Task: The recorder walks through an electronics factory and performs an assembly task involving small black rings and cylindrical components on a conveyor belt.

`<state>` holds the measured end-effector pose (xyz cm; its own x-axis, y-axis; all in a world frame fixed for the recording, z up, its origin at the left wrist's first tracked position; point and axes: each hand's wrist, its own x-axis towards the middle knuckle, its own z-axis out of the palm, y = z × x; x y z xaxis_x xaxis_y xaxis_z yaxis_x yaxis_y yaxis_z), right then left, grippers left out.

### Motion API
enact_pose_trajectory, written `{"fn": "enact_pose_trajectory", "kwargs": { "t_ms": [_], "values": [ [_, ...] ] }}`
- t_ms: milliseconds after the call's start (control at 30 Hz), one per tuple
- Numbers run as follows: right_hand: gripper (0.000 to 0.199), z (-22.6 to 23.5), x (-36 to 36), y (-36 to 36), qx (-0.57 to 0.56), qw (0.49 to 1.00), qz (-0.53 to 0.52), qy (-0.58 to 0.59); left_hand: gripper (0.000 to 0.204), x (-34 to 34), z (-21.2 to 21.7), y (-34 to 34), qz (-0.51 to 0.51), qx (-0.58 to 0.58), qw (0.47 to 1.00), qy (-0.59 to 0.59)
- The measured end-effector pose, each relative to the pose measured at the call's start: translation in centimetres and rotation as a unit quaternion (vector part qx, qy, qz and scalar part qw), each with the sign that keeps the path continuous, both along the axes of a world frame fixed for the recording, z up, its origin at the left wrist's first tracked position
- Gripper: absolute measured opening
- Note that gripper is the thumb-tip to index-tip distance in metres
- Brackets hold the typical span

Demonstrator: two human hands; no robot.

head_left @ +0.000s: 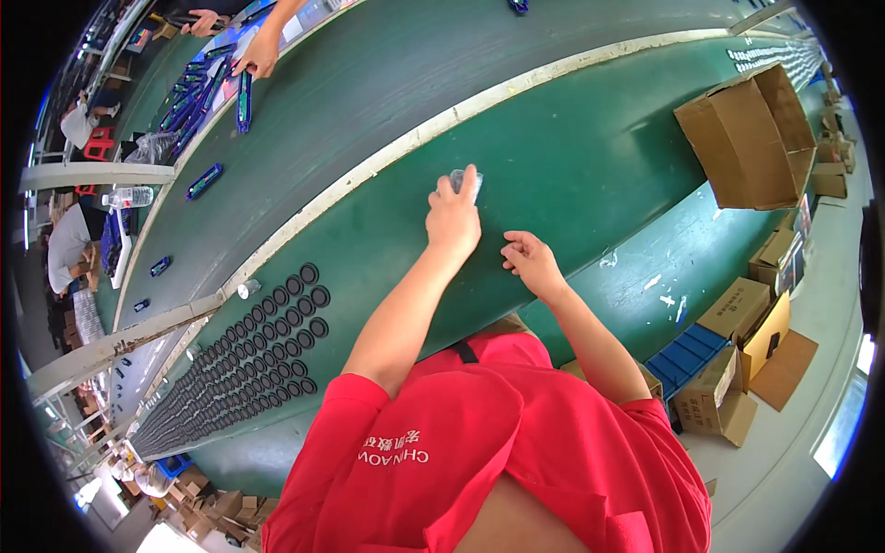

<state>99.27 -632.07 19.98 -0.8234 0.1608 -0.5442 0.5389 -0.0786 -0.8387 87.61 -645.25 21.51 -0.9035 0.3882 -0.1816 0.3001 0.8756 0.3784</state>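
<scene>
Over the green tabletop [553,138], my left hand [452,217] is closed around a small clear plastic piece [473,186]. The fingers cover part of it, so its exact kind does not show. My right hand [535,263] hovers just to the right and nearer to me, its fingers loosely bent and apart, with nothing visible in them. To the left of my left forearm, rows of black rings [295,313] lie on the table and run away to the far left. A small clear round piece [249,288] stands by the pale rail, beyond the rings.
A pale rail [369,169] separates the table from a dark conveyor belt [369,101] carrying blue devices [204,182]. Across it, another person's hand [261,53] touches one. An open cardboard box [737,138] stands at right. More cartons [735,307] and a blue crate [687,355] sit beside me.
</scene>
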Motion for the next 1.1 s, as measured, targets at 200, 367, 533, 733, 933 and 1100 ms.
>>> {"fn": "enact_pose_trajectory", "kwargs": {
  "t_ms": [200, 367, 533, 733, 933, 1100],
  "values": [
    [0.034, 2.9, 0.5, 2.8, -0.075, 0.997, 0.001, -0.017, 0.056, -1.1, 0.2, -3.9, 0.214, 0.564, 0.707, -0.368],
    [0.041, 10.7, -2.8, 2.8, -0.127, 0.978, 0.026, 0.164, 0.055, 2.1, 7.8, -4.7, 0.173, 0.768, 0.285, -0.547],
    [0.031, 17.4, -6.5, 0.3, 0.054, 0.953, 0.247, 0.168, 0.062, 5.1, 12.7, -4.8, 0.177, 0.802, 0.409, -0.399],
    [0.023, 17.4, -5.6, -4.4, 0.106, 0.919, 0.303, 0.229, 0.066, 9.9, 13.9, -8.7, 0.184, 0.818, 0.441, -0.320],
    [0.020, 15.3, -2.7, -6.3, -0.038, 0.937, 0.281, 0.206, 0.062, 16.2, 12.0, -10.3, 0.211, 0.860, 0.318, -0.338],
    [0.005, 14.5, -1.3, -8.8, -0.157, 0.959, 0.187, 0.146, 0.061, 19.9, 13.7, -13.4, 0.243, 0.850, 0.354, -0.306]
  ]
}}
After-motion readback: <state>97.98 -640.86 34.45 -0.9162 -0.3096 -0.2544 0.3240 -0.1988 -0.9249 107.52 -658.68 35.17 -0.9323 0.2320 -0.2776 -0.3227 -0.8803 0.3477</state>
